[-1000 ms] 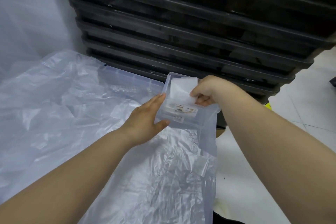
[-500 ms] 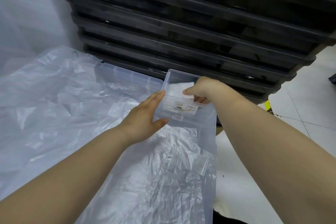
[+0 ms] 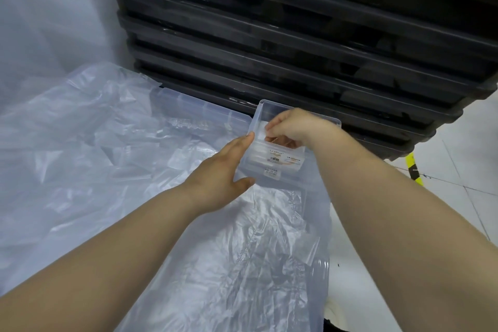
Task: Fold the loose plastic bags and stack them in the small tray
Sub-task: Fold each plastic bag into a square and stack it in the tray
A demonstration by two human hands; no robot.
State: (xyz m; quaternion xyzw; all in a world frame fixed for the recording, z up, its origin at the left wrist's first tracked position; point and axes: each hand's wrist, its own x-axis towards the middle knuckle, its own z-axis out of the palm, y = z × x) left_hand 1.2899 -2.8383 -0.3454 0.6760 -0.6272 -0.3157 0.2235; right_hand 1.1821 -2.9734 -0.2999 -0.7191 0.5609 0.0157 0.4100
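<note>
Black crates [image 3: 296, 35] were stacked at 12 o'clock, with loose bags [image 3: 80, 156] heaped at 9 o'clock. The left hand [image 3: 223, 170] lay flat on the 9 o'clock wall of the small tray [image 3: 285, 183], probably steadying it, while the right hand [image 3: 293, 127] pinched a folded bag [image 3: 259, 129] down inside.

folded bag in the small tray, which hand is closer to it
Right. The right hand is inside the small tray, fingers curled on the folded bag; the left hand rests outside, against the tray's left wall.
</note>
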